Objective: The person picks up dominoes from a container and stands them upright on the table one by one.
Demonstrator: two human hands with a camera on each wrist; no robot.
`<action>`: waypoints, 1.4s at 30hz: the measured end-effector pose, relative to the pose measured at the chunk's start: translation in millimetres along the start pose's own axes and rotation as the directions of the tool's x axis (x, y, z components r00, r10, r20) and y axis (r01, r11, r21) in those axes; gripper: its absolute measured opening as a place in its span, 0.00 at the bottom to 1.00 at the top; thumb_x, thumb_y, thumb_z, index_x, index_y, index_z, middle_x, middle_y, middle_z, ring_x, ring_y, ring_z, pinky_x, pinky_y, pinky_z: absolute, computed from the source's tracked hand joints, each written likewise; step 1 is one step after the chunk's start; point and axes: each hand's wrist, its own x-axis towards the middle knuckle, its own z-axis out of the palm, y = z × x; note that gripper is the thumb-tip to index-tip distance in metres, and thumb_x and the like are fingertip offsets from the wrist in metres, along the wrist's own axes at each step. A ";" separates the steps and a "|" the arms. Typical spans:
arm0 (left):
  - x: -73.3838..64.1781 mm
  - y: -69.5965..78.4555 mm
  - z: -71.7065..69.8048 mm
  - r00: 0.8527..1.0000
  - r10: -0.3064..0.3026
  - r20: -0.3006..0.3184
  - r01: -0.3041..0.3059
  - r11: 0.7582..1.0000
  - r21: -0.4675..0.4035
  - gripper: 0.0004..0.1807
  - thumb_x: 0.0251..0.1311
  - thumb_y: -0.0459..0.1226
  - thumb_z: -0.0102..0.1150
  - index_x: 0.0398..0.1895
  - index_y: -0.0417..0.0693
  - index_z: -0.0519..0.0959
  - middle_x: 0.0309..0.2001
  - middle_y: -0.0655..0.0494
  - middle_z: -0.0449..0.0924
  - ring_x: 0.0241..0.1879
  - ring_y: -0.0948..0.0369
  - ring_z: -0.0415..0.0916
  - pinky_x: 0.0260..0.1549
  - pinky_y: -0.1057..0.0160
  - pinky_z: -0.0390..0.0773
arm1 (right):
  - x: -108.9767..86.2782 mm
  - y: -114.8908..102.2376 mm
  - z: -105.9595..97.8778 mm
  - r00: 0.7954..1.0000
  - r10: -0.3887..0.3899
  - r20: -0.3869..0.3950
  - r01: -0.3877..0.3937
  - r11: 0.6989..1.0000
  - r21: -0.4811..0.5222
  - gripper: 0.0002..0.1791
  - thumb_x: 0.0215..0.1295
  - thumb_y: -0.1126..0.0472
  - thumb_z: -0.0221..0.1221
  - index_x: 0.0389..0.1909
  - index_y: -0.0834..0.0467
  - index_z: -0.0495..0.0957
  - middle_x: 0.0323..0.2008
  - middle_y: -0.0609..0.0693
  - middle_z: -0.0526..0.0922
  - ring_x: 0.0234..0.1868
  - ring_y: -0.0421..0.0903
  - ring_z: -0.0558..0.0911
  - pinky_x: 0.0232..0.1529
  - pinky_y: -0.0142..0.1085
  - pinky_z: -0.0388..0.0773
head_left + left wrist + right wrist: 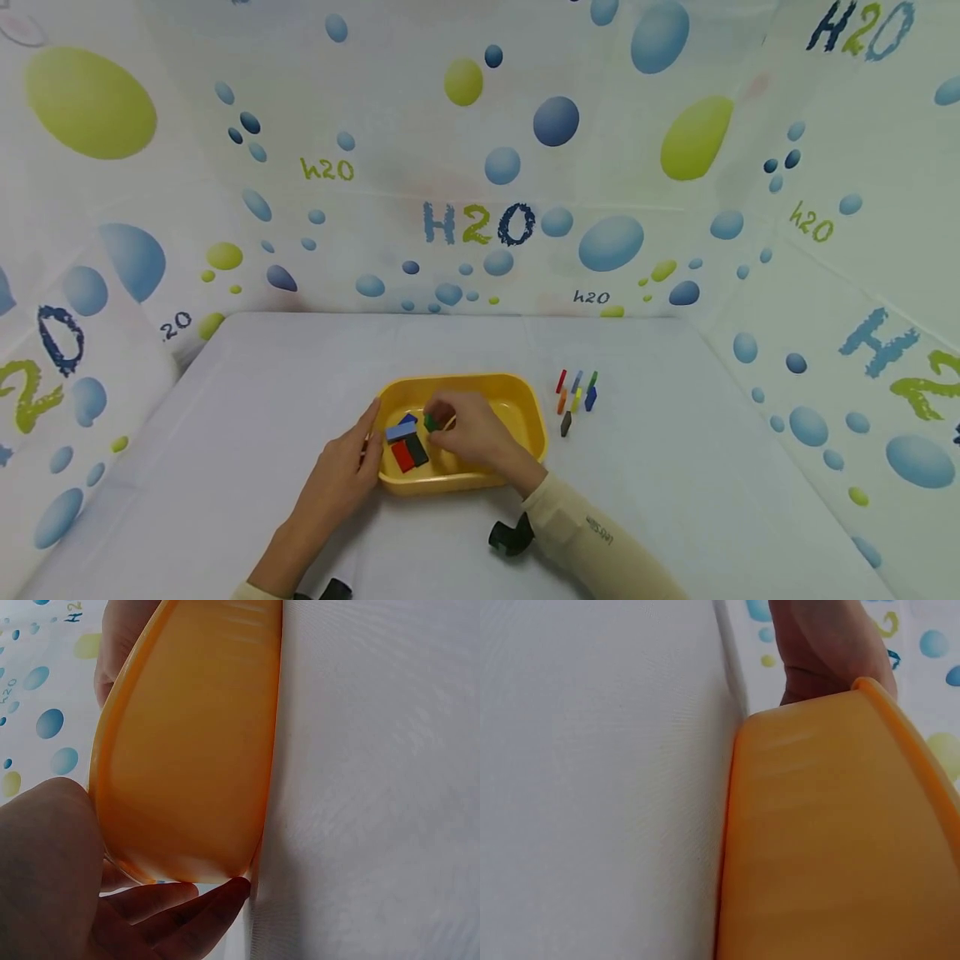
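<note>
right now the yellow tray (517,412) sits on the white tabletop (300,383), in front of the person and between the two arms. the left hand (348,458) rests against the tray's left end, its fingers fairly straight and lying along the outer wall, as the left wrist view shows from close by. the right hand (472,429) reaches over the near rim and pinches a green block (431,422) between thumb and fingers; the block is over the left half of the tray, and whether it touches the bottom cannot be told.

just left of that block, inside the tray, a red block (402,456) and a black block (416,450) lie side by side, with a light blue block (401,432) set across their far ends and a dark blue block (408,418) partly hidden behind it.

outside the tray, near its right end, stands a small group of coloured pieces (576,399): red, light blue, green, orange, yellow, dark blue and a dark one nearest the person. a beige sleeve (592,533) covers the right forearm, and a bubble-printed backdrop (405,167) rises behind the table.
</note>
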 end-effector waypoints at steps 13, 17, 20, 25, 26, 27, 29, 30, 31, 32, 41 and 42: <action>0.6 0.1 0.7 1.000 0.019 -0.017 -0.019 1.000 -0.005 0.30 0.76 0.33 0.51 0.79 0.37 0.63 0.25 0.61 0.71 0.28 0.62 0.71 0.31 0.64 0.79 | -5.8 -3.0 -15.1 0.993 -0.066 -0.101 0.076 0.993 0.091 0.15 0.64 0.67 0.70 0.50 0.60 0.82 0.40 0.43 0.85 0.42 0.44 0.83 0.45 0.33 0.82; 0.5 -1.5 1.5 0.999 0.032 -0.027 -0.032 0.999 0.001 0.30 0.76 0.34 0.51 0.79 0.37 0.63 0.26 0.61 0.72 0.28 0.62 0.72 0.31 0.63 0.80 | -8.1 -2.9 -20.5 0.987 -0.096 -0.129 0.109 0.989 0.100 0.15 0.64 0.66 0.71 0.51 0.61 0.82 0.39 0.44 0.85 0.42 0.42 0.83 0.45 0.34 0.82; 0.2 -2.1 1.6 0.999 0.029 -0.027 -0.029 1.000 0.003 0.30 0.77 0.34 0.51 0.79 0.37 0.63 0.27 0.59 0.74 0.29 0.62 0.72 0.33 0.62 0.81 | -10.5 -3.8 -24.0 0.984 -0.106 -0.144 0.122 0.987 0.108 0.16 0.65 0.66 0.71 0.51 0.62 0.82 0.40 0.44 0.85 0.42 0.42 0.83 0.46 0.37 0.83; 0.2 -1.1 1.5 0.999 0.027 -0.034 -0.027 1.000 0.007 0.30 0.77 0.34 0.51 0.79 0.37 0.63 0.38 0.52 0.82 0.30 0.63 0.72 0.34 0.61 0.81 | -17.3 -3.3 -30.3 0.978 -0.129 -0.164 0.148 0.983 0.108 0.16 0.64 0.67 0.70 0.51 0.63 0.81 0.40 0.46 0.85 0.42 0.45 0.83 0.46 0.43 0.84; 0.7 -0.4 1.7 0.999 0.026 -0.030 -0.026 1.000 0.003 0.30 0.77 0.34 0.51 0.79 0.38 0.63 0.36 0.52 0.82 0.30 0.63 0.72 0.33 0.61 0.80 | -19.4 -2.3 -32.0 0.976 -0.132 -0.170 0.151 0.984 0.100 0.16 0.64 0.67 0.70 0.51 0.62 0.82 0.39 0.45 0.85 0.41 0.45 0.83 0.45 0.43 0.84; 1.4 0.2 2.6 0.999 0.025 -0.027 -0.025 1.000 -0.002 0.30 0.77 0.34 0.51 0.79 0.38 0.63 0.36 0.52 0.81 0.29 0.63 0.71 0.32 0.62 0.80 | -21.6 -1.5 -33.8 0.975 -0.131 -0.180 0.148 0.985 0.086 0.15 0.64 0.67 0.71 0.50 0.62 0.82 0.39 0.45 0.85 0.41 0.44 0.83 0.45 0.42 0.84; 2.4 2.1 3.7 1.000 0.024 -0.016 -0.024 1.000 -0.013 0.30 0.77 0.34 0.50 0.79 0.38 0.63 0.33 0.53 0.79 0.29 0.63 0.70 0.31 0.63 0.78 | -26.5 -0.3 -37.3 0.971 -0.125 -0.203 0.140 0.988 0.065 0.15 0.63 0.66 0.71 0.49 0.60 0.82 0.38 0.44 0.85 0.41 0.44 0.84 0.44 0.40 0.84; 2.5 3.2 4.2 1.000 0.028 -0.013 -0.028 0.999 -0.016 0.30 0.77 0.34 0.50 0.79 0.38 0.63 0.34 0.53 0.80 0.29 0.63 0.71 0.31 0.64 0.78 | -28.6 0.5 -39.0 0.969 -0.124 -0.215 0.139 0.989 0.055 0.15 0.63 0.66 0.71 0.49 0.60 0.82 0.38 0.44 0.85 0.40 0.45 0.84 0.44 0.40 0.84; 2.6 4.1 4.7 1.000 0.025 -0.011 -0.026 0.999 -0.019 0.30 0.77 0.34 0.50 0.79 0.39 0.63 0.35 0.52 0.80 0.29 0.63 0.70 0.31 0.64 0.78 | -30.5 0.4 -40.5 0.967 -0.123 -0.224 0.137 0.989 0.049 0.15 0.62 0.67 0.72 0.49 0.60 0.83 0.37 0.44 0.85 0.40 0.45 0.84 0.44 0.40 0.84; 1.9 4.8 4.6 1.000 0.021 -0.010 -0.021 1.000 -0.017 0.30 0.77 0.34 0.50 0.79 0.39 0.63 0.34 0.52 0.80 0.28 0.63 0.70 0.31 0.64 0.77 | -31.7 0.6 -41.6 0.966 -0.125 -0.228 0.140 0.989 0.049 0.15 0.62 0.67 0.72 0.49 0.60 0.83 0.37 0.44 0.85 0.40 0.46 0.84 0.43 0.40 0.84; -3.8 4.2 0.8 0.999 0.021 -0.037 -0.020 1.000 0.002 0.30 0.77 0.34 0.50 0.79 0.37 0.63 0.44 0.47 0.84 0.30 0.63 0.71 0.34 0.62 0.80 | -34.3 -2.6 -49.9 0.960 -0.137 -0.243 0.155 0.986 0.054 0.15 0.63 0.67 0.71 0.49 0.56 0.82 0.39 0.44 0.85 0.41 0.44 0.84 0.44 0.42 0.85; -3.8 3.6 0.8 0.999 0.019 -0.039 -0.018 1.000 0.006 0.30 0.77 0.34 0.51 0.79 0.38 0.63 0.42 0.48 0.83 0.30 0.63 0.71 0.34 0.62 0.79 | -34.2 -2.2 -50.8 0.958 -0.139 -0.249 0.157 0.986 0.053 0.15 0.62 0.68 0.71 0.49 0.56 0.82 0.39 0.44 0.85 0.41 0.44 0.84 0.44 0.42 0.85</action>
